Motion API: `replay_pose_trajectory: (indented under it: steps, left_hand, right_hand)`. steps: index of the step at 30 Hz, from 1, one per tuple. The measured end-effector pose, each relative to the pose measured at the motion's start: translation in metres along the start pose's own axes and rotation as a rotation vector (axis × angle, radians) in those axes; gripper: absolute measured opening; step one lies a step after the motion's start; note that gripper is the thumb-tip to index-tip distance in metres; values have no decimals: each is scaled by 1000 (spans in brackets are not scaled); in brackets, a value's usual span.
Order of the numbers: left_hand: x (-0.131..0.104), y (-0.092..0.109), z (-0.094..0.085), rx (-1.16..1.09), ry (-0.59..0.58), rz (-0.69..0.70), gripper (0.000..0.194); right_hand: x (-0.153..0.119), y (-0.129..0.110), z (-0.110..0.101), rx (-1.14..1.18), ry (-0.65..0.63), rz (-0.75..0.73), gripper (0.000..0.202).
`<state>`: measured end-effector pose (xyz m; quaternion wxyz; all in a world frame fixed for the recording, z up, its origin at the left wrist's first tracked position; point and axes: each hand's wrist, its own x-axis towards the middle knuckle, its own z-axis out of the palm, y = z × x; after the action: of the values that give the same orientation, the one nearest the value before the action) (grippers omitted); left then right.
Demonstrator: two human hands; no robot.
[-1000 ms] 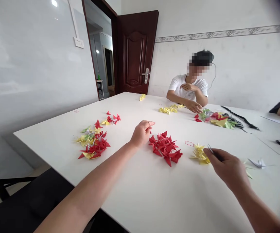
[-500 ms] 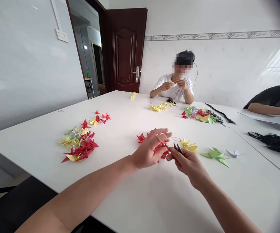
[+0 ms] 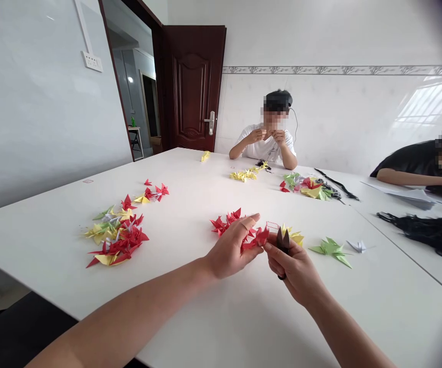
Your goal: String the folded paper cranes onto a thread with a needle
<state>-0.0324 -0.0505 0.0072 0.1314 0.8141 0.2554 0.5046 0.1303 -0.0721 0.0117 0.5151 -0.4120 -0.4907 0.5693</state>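
Over the middle of the table, my left hand (image 3: 230,250) is curved around a folded red paper crane (image 3: 261,236), thumb on the near side and fingers on the far side. My right hand (image 3: 295,266) grips small dark scissors (image 3: 283,239), their two blades pointing up and slightly apart. Its thumb and fingertip meet the red crane's right side. Behind my left hand lies a pile of red paper cranes (image 3: 224,223), partly covered by it. Yellow cranes (image 3: 294,236) show just beyond my right hand. A green crane (image 3: 330,249) and a white crane (image 3: 358,246) lie to the right.
On the left of the white table (image 3: 190,306) sits a mixed heap of cranes (image 3: 119,237). Across from me a person in white (image 3: 265,145) works near yellow cranes (image 3: 244,175). At right are black cords (image 3: 428,232), papers (image 3: 401,193) and another person's arm (image 3: 409,177).
A red crane now shows raised between my hands. My left fingers have closed in around it, and the scissors have turned more upright. The view has shifted slightly.
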Motion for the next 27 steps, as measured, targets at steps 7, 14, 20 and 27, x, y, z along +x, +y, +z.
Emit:
replay_pose_trajectory:
  steps: [7,14,20,27]
  left_hand:
    - [4,5,-9,-241,-190,-133,24]
    - [3,2,-10,-199,-161,-165,23]
    - [6,-4,-14,-50,-77,-66,18]
    - [9,-12,-21,30,-170,27,22]
  right_hand:
    - [0,-1,3,-184,40,-61,39]
    - [2,3,2,-352,47,-133,34]
    - [-2,-5,5,-349,65,-184,41]
    - [-3,-4,3,-367,17,-172,42]
